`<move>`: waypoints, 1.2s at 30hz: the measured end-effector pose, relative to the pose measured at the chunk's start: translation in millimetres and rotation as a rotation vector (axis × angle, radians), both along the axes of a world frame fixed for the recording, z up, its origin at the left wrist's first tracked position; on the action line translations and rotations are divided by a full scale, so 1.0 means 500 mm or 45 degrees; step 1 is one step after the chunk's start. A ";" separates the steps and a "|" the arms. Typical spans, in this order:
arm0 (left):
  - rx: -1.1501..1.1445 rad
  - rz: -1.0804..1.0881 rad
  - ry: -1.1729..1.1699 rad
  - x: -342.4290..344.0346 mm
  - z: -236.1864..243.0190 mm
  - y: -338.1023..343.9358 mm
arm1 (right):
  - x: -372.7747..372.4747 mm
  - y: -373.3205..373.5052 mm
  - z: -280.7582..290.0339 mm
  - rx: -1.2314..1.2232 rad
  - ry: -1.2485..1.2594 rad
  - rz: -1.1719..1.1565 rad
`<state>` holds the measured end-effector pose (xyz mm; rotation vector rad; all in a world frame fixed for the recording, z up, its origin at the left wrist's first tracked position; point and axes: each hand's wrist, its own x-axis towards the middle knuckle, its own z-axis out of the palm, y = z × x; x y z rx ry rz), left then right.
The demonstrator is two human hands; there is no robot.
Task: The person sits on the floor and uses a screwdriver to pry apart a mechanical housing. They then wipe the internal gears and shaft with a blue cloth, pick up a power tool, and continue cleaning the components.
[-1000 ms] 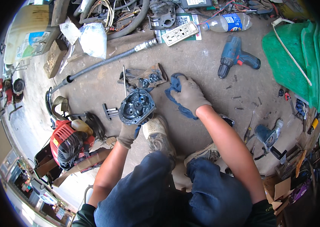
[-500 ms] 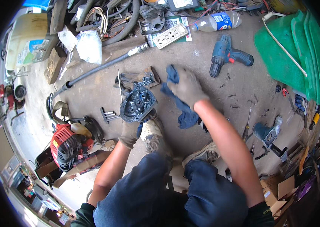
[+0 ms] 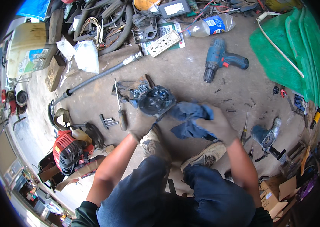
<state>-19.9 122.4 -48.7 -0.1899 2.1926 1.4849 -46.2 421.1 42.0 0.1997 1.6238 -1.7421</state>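
Note:
In my gloved left hand (image 3: 143, 125) I hold a dark, greasy metal housing (image 3: 156, 100), its hollow side facing up and a little smeared by motion. My gloved right hand (image 3: 219, 126) is closed on a dark blue cloth (image 3: 191, 115), which hangs bunched just right of the housing. Past the housing, a brown glove-like piece (image 3: 137, 87) with greasy dark parts lies on the ground. A screwdriver (image 3: 122, 119) lies left of my left hand, beside a T-handled tool (image 3: 108, 121).
A blue cordless drill (image 3: 215, 58) lies ahead, with loose screws (image 3: 227, 100) nearer me. Further out are a power strip (image 3: 163, 43), a plastic bottle (image 3: 211, 25) and a green basket-like container (image 3: 285, 56). A red engine (image 3: 69, 149) sits at left, a second screwdriver (image 3: 244, 130) at right.
My right hand has come nearer to me with the cloth, now spread beside the housing. My left hand has carried the housing to the right, uncovering the screwdriver's handle.

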 end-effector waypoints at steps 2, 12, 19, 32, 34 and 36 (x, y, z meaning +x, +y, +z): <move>-0.046 -0.008 0.110 -0.030 -0.019 0.059 | 0.001 0.069 0.057 -0.120 -0.085 -0.168; -0.574 -0.368 0.002 -0.069 0.033 0.156 | -0.001 0.231 0.350 -0.639 -0.231 -0.422; -0.064 -0.544 0.080 -0.185 0.406 0.144 | 0.081 0.264 0.529 -0.661 -0.029 -0.511; 0.991 -0.473 -0.297 0.096 0.770 0.365 | 0.307 0.172 0.578 0.217 1.133 -0.823; 1.172 -0.435 -0.028 0.131 0.747 0.380 | 0.314 0.144 0.582 -0.113 1.150 -0.901; 1.289 -0.450 0.115 0.151 0.735 0.389 | 0.311 0.127 0.586 -0.076 1.139 -0.979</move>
